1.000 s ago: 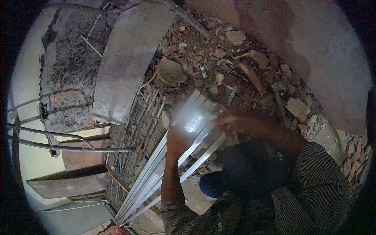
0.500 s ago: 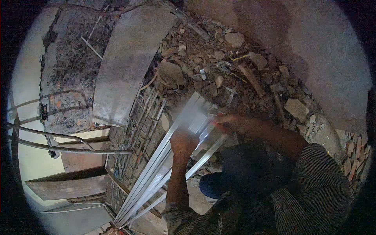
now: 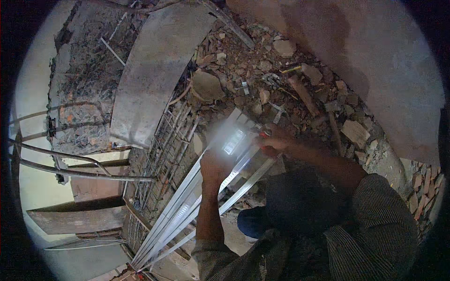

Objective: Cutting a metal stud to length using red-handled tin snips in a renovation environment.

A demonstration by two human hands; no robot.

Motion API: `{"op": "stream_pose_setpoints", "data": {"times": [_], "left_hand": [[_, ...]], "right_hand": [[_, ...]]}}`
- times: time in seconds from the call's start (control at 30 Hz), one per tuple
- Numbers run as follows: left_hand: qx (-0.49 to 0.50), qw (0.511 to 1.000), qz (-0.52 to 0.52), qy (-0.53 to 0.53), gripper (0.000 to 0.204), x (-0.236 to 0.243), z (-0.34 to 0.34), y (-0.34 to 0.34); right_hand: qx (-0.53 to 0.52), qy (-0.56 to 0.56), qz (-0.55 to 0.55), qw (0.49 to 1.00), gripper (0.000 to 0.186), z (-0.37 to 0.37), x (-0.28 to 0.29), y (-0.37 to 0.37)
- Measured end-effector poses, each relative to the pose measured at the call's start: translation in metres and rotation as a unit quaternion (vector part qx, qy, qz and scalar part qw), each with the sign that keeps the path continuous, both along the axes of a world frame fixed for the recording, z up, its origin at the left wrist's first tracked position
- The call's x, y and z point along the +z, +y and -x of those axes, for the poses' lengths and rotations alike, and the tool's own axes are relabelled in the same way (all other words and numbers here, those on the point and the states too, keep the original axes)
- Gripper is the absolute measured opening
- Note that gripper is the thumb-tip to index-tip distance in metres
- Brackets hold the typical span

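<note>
Several long, shiny metal channels [image 3: 187, 206] slant from the lower left up to the middle, fanned slightly apart. My left hand [image 3: 216, 166] is closed around the bundle near its upper ends, where bright glare blurs the fingers. Close by on the right, my right hand [image 3: 280, 139] is closed on a small red-handled tool [image 3: 265, 134] at the edge of the channel ends. Its working end and exact kind are hidden by the fingers and glare.
Rubble and broken stone [image 3: 243, 56] cover the ground ahead. A steel rebar cage [image 3: 176, 136] lies left of the channels, beside a grey board [image 3: 157, 61]. Bent metal pipes [image 3: 84, 173] jut in from the left. A plain wall [image 3: 393, 70] rises at right.
Both hands stay at the channel ends. My right hand has turned slightly, and more of the red handles shows. The view has shifted a little.
</note>
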State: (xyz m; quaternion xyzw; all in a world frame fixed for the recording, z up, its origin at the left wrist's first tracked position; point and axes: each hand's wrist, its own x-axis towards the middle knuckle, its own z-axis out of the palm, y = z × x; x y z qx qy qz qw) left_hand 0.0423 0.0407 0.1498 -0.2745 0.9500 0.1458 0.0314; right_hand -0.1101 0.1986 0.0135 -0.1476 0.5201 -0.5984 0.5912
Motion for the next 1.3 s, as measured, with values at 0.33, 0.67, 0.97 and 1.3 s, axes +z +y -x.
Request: {"op": "stream_pose_setpoints", "data": {"times": [0.33, 0.67, 0.97, 1.3], "left_hand": [[0.033, 0.995, 0.085, -0.032, 0.048, -0.016, 0.006, 0.005], [0.036, 0.997, 0.054, -0.046, 0.052, -0.013, 0.008, -0.001], [0.008, 0.999, 0.034, 0.016, 0.044, -0.036, 0.014, -0.027], [0.035, 0.998, 0.060, -0.011, 0.042, -0.044, 0.030, -0.051]], "right_hand": [[-0.005, -0.042, -0.054, 0.998, 0.049, -0.003, -0.016, 0.006], [-0.015, 0.458, 0.149, 0.876, 0.052, -0.001, -0.032, 0.002], [-0.042, 0.179, 0.097, 0.978, 0.038, -0.005, -0.044, -0.023], [0.008, -0.041, 0.076, 0.996, 0.032, 0.025, -0.070, -0.049]]}}
